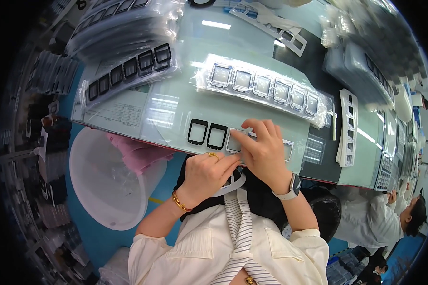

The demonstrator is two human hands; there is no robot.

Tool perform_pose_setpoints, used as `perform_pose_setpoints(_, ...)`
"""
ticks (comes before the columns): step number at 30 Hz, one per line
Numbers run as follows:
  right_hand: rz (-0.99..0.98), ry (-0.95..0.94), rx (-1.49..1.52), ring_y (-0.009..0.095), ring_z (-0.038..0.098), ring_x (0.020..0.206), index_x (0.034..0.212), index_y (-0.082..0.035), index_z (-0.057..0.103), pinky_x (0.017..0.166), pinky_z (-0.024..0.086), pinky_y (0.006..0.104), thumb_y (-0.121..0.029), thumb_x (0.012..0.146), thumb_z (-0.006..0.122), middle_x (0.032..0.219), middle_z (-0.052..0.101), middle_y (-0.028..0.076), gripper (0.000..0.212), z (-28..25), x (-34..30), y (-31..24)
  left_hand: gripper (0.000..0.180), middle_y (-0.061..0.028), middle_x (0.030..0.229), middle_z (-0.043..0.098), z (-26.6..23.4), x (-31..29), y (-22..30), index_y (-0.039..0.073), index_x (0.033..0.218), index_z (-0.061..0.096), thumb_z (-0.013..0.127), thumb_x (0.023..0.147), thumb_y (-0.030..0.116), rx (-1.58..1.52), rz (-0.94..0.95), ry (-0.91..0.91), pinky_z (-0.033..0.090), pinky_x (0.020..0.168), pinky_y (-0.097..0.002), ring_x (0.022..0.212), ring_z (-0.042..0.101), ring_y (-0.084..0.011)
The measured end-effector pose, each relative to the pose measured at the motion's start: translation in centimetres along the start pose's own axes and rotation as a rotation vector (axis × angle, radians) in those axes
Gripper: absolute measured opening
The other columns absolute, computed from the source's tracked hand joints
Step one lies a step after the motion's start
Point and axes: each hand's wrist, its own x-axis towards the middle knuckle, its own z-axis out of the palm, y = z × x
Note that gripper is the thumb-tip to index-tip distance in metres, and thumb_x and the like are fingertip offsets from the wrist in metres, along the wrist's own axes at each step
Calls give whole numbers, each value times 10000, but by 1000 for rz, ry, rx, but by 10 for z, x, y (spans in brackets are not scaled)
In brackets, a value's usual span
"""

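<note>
My right hand [262, 145] presses down on a small clear rectangular frame piece [235, 142] at the near edge of the pale green table [171, 111]. My left hand [208, 172], with a gold ring and bracelet, is curled just below it, its fingertips touching the same piece. Two black square frames [207, 133] lie in a row to the left of the piece. Another clear frame [288, 151] peeks out to the right of my right hand.
A clear bag of silver-rimmed frames [264, 88] lies behind my hands. Bags of black frames [128, 69] sit at the back left. White strip trays [347, 128] stand right. A white plastic bin [104, 175] with pink cloth is below left. Another person [394, 218] sits at the right.
</note>
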Motion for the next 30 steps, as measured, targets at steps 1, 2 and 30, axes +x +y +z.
perform_pose_setpoints(1,11,-6,88,281,594,951,1138,-116,765,832,467,416,33,755,693,1105,670,63,417,-3,-1,-3,117,1,663,646,-1,-1,-2,149,965,816,830,853,178,-48,9,2,455,501,-319,546,618,-187)
perform_pose_setpoints(2,23,-12,176,293,599,948,1153,-97,757,839,479,429,40,755,685,1091,678,76,427,-7,-2,-7,112,-11,692,681,-2,-1,-5,125,940,808,842,839,160,-96,18,4,465,509,-308,559,638,-187)
perform_pose_setpoints(30,330,-435,751,217,668,884,1013,-11,703,795,554,307,-33,909,762,1035,671,109,121,-29,-3,-40,94,-57,772,672,-50,-21,-20,47,924,773,825,846,39,-425,-123,13,472,600,-323,675,607,-204)
